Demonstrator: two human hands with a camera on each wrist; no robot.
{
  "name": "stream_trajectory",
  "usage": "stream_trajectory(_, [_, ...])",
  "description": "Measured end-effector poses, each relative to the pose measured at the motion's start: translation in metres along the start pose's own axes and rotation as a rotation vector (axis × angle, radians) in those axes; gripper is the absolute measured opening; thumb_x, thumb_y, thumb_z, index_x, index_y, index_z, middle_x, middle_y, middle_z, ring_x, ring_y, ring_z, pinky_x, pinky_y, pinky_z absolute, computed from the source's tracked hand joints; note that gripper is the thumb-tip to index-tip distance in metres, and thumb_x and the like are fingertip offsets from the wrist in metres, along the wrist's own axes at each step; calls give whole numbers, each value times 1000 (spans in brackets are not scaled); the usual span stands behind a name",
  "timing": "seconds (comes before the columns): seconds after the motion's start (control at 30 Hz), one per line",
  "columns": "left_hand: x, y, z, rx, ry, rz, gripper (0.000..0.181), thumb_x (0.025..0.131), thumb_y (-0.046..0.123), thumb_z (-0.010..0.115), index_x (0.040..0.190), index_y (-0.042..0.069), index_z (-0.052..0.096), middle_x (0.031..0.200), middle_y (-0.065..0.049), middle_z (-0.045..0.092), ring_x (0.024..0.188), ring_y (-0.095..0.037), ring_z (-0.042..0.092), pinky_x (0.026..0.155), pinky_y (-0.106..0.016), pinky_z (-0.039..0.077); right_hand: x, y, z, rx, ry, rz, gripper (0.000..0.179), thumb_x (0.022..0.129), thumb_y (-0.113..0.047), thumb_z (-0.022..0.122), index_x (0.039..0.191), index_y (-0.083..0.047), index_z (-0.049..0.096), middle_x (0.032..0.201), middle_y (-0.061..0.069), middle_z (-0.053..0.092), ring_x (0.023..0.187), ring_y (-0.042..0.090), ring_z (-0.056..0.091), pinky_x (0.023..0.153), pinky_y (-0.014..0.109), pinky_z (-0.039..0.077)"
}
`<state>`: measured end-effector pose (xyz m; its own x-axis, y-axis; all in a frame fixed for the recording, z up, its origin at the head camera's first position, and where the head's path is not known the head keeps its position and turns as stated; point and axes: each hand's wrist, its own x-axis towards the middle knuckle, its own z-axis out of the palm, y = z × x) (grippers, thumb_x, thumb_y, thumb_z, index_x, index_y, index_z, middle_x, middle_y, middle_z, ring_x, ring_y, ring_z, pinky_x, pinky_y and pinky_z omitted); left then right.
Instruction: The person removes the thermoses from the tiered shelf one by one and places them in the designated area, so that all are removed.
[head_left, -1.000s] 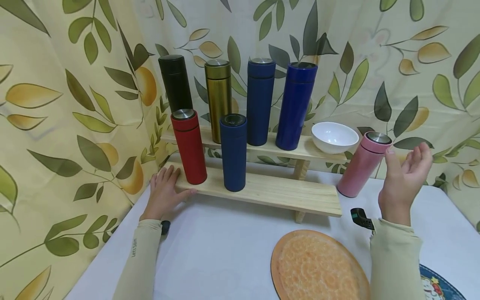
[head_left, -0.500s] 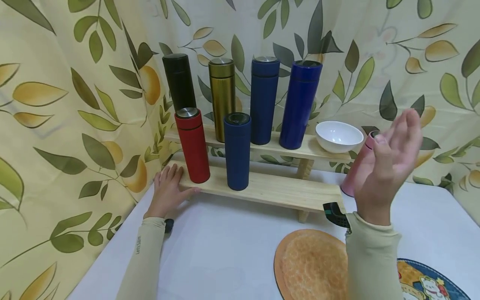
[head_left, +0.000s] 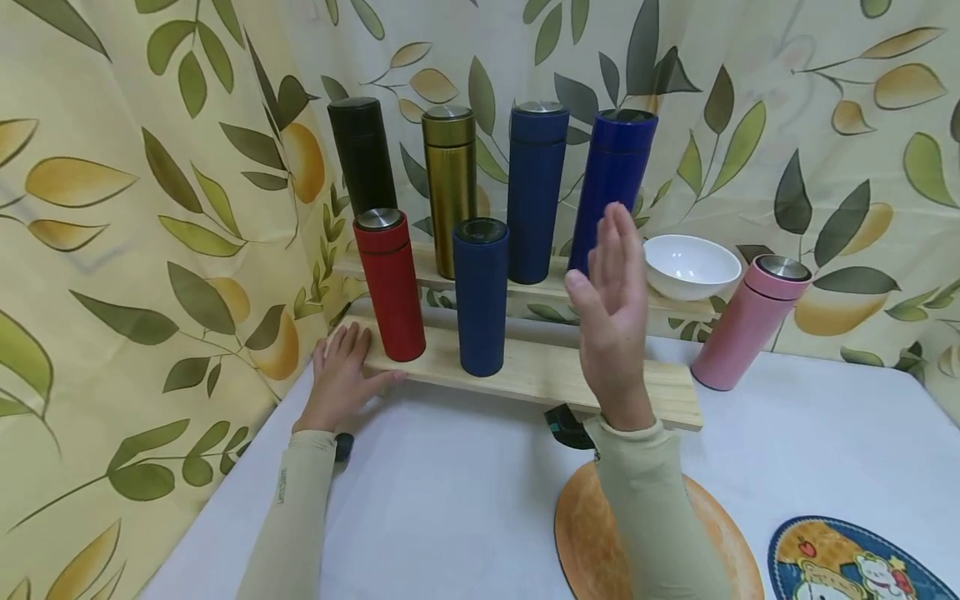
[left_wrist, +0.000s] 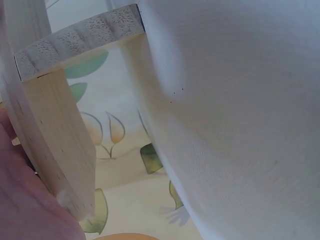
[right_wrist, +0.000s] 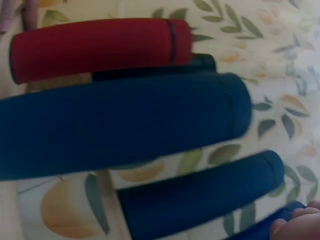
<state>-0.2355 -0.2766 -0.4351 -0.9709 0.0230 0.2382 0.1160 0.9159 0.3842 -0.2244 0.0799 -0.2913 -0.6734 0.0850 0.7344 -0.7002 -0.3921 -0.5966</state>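
My left hand (head_left: 339, 379) rests on the left end of a two-tier wooden shelf (head_left: 555, 371), fingers over the board and thumb along its front edge. The left wrist view shows the board's end and a leg (left_wrist: 62, 140) beside that hand. Raised with straight fingers, my right hand (head_left: 615, 333) holds nothing and overlaps the royal-blue thermos flask (head_left: 611, 183) in the head view. On the lower tier stand a red flask (head_left: 392, 292) and a navy flask (head_left: 482, 300); both appear large in the right wrist view.
The upper tier bears black (head_left: 363, 158), gold (head_left: 452, 200) and blue (head_left: 537, 200) flasks, plus a white bowl (head_left: 692, 271). A pink flask (head_left: 742, 333) stands on the table right of the shelf. In front lie a round tan mat (head_left: 585, 525) and a patterned mat (head_left: 847, 554).
My right hand has moved left from beside the pink flask to in front of the shelf, leaving that flask standing. The left hand stays on the board's end.
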Motion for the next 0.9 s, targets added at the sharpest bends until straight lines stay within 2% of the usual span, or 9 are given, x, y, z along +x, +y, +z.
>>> stream_trajectory(0.1, [3,1,-1,4,15,10,109,91,70,73,163,-4,39,171,-29,26,159,-46,15,124,-66,0,-4,11,8,-80,-89,72,80,100,-7,60,170,-3,20,177,8,21,162,16,19,129,37,15])
stream_trajectory(0.23, [4,2,-2,8,16,18,109,91,69,74,162,-4,39,171,-29,26,159,-46,15,124,-66,0,-9,26,14,-139,-157,182,81,103,-11,63,171,-8,19,178,3,18,162,11,16,129,34,14])
stream_trajectory(0.4, [2,0,-2,5,18,16,108,91,67,75,162,-5,39,171,-30,26,159,-46,15,124,-66,0,-16,46,18,-198,-222,296,80,107,-24,64,172,-13,18,179,1,16,162,10,16,129,43,16])
stream_trajectory(0.57, [0,1,-2,0,16,10,108,91,66,76,162,-5,38,171,-30,25,159,-47,15,124,-66,0,-24,62,19,-226,-250,387,79,109,-33,62,172,-14,18,177,4,21,161,16,20,128,44,22])
stream_trajectory(0.9, [0,3,-3,-8,17,9,107,91,65,76,162,-6,38,170,-30,26,159,-46,15,124,-65,-1,-34,84,16,-222,-272,537,77,109,-26,61,171,-11,19,170,19,32,153,32,38,124,50,32])
